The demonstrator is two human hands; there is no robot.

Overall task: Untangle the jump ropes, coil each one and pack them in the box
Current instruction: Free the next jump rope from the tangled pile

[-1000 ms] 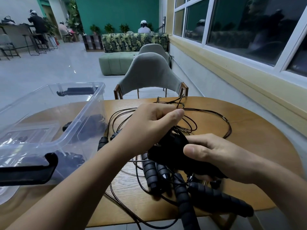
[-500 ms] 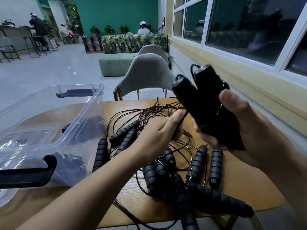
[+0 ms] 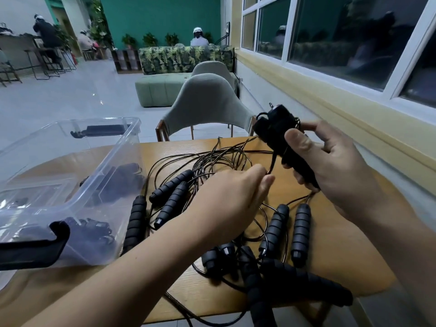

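Black ribbed foam handles (image 3: pixel 306 287) lie nearest, two long ones crossing at the near edge of the wooden table (image 3: pixel 335 244), one of them overhanging it. Two shorter handle ends (image 3: pixel 219 256) lie just beside them.

Item: a further pair of handles (image 3: pixel 287 231), side by side and near upright in the view, right of centre.

Item: three handles (image 3: pixel 165 199) left of centre, the leftmost touching the wall of the box.

Item: clear plastic box (image 3: pixel 113 175), lid off, at the left of the table, with a black latch (image 3: pixel 30 246) on its near end. Dark rope parts lie inside; detail is blurred.

Item: left hand (image 3: pixel 236 199), low over the middle of the table, thumb and fingertips pressed together on a thin dark cord (image 3: pixel 272 162) that runs up to the right hand.

Item: right hand (image 3: pixel 330 166), raised above the table's right side, fingers and thumb wrapped round two handles held together (image 3: pixel 273 133).

Item: tangle of cords (image 3: pixel 212 159), looped on the table beyond the left hand.

Beyond the table: grey chair (image 3: pixel 207 102), green ottoman (image 3: pixel 160 90), leaf-print sofa (image 3: pixel 184 59), windows (image 3: pixel 330 31) along the right wall, and seated people in the distance.
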